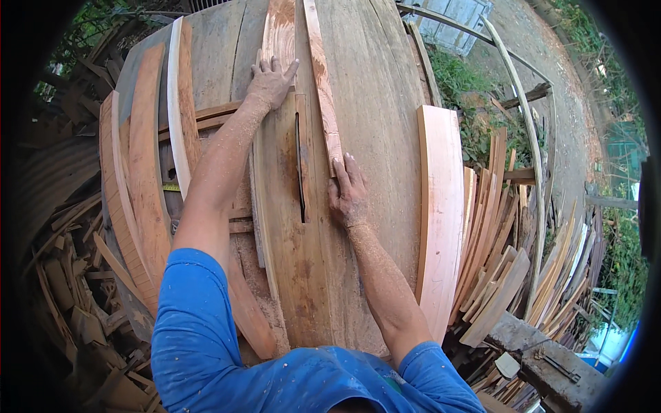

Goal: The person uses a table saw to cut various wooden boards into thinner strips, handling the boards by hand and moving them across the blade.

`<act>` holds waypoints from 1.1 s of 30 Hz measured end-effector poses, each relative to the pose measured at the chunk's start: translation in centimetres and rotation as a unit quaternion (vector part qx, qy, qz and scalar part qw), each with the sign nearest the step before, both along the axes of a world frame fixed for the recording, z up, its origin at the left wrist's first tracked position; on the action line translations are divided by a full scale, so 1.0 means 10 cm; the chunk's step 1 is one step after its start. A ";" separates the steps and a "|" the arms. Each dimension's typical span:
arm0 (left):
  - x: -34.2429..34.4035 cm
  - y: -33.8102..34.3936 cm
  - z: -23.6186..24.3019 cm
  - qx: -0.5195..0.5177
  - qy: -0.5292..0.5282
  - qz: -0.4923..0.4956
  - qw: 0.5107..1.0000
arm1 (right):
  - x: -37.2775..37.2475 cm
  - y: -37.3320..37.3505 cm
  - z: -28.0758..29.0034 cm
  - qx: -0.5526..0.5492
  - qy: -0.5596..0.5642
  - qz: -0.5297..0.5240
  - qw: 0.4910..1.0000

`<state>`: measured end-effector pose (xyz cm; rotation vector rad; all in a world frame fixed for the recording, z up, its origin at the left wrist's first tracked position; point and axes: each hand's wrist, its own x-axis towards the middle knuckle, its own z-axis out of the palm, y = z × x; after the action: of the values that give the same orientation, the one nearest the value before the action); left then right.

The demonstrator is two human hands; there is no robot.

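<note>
Two bare hands at a weathered wooden bench, viewed from above. The left hand, in the upper centre of the frame, lies with its fingers spread over the near end of a wide board, which runs to the top edge. The right hand, at mid-frame, touches the near end of a narrow strip that slants down from the top centre; whether its fingers pinch the strip or merely rest against it cannot be told. Between strip and left forearm, a dark slot opens in the bench top.

Surroundings: at left, a brown curved board and a white-edged board border the working space, and crosswise slats pass behind the left forearm (which hides part of them). A short yellow marked band shows beside these boards. A reddish board lies at lower centre-left, next to sawdust. At right of centre, a thick pale board takes up the bench's side; beyond it stand stacked offcuts and a bent pole. Scrap wood fills the lower left.
</note>
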<state>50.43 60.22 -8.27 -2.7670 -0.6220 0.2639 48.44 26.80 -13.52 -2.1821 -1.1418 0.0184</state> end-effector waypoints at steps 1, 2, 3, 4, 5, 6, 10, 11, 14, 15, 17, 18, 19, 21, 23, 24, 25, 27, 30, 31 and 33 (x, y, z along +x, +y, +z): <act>0.02 -0.04 0.03 0.012 -0.053 0.013 0.998 | 0.00 0.01 0.00 0.010 0.006 0.000 1.000; 0.04 -0.04 0.07 0.012 -0.053 0.007 0.999 | 0.01 0.01 0.00 0.011 0.007 -0.006 1.000; 0.07 -0.03 0.12 -0.018 -0.075 0.007 0.997 | 0.01 -0.01 0.01 0.005 0.014 -0.007 1.000; 0.07 0.01 0.21 -0.044 -0.098 0.010 0.994 | 0.03 -0.01 0.00 0.002 0.021 -0.004 1.000; 0.09 0.05 0.27 -0.040 -0.097 0.008 0.995 | 0.02 -0.01 -0.01 0.007 0.022 -0.005 1.000; 0.11 0.09 0.34 -0.057 -0.098 0.002 0.994 | 0.01 -0.01 -0.02 0.002 0.028 -0.012 1.000; -0.01 0.22 0.52 0.016 -0.149 -0.007 0.989 | 0.02 -0.01 -0.05 0.004 0.021 -0.024 0.999; -0.07 0.25 0.62 0.020 -0.145 -0.011 0.989 | 0.02 -0.01 -0.05 0.005 0.019 -0.023 1.000; -0.32 0.31 1.09 0.000 -0.107 -0.002 0.994 | 0.03 -0.02 -0.06 0.016 0.016 -0.030 0.999; -0.44 0.28 1.26 -0.023 -0.092 -0.004 0.996 | 0.02 -0.02 -0.06 0.021 0.016 -0.033 0.999; -0.68 0.11 1.61 -0.037 -0.075 -0.008 0.996 | 0.05 -0.05 -0.11 0.037 0.019 -0.038 0.998; -0.85 -0.03 1.77 -0.051 -0.073 -0.009 0.996 | 0.05 -0.07 -0.11 0.030 0.023 -0.048 0.998; -1.05 -0.19 1.96 -0.059 -0.069 -0.009 0.996 | 0.04 -0.06 -0.13 0.026 0.030 -0.055 0.998; -1.52 -0.50 2.32 -0.045 -0.056 0.003 0.997 | 0.00 -0.01 -0.17 0.056 0.038 -0.052 0.996; -1.93 -0.82 2.59 -0.084 -0.073 0.008 0.994 | 0.04 -0.01 -0.19 0.057 0.069 -0.065 0.994; -2.11 -0.97 2.68 -0.071 -0.076 0.010 0.995 | 0.11 0.00 -0.18 0.070 0.067 -0.061 0.993; -2.34 -1.12 2.73 -0.089 -0.086 0.005 0.992 | 0.09 0.01 -0.20 0.081 0.061 -0.077 0.992; -2.75 -1.49 2.77 -0.101 -0.105 0.007 0.989 | 0.06 -0.10 -0.19 0.099 0.049 -0.084 0.990; -3.30 -2.07 2.79 -0.062 -0.113 -0.010 0.992 | -0.03 -0.29 -0.16 0.114 0.035 -0.132 0.984; -3.40 -2.28 2.73 -0.060 -0.125 -0.030 0.990 | -0.06 -0.52 -0.17 0.115 0.029 -0.135 0.984; -3.64 -2.71 2.65 -0.056 -0.123 -0.032 0.990 | -0.25 -0.99 -0.06 0.111 0.051 -0.146 0.982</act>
<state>14.00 33.17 18.21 -2.9481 -0.5917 -0.0585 45.92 16.89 -14.11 -2.1011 -0.7212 -0.1186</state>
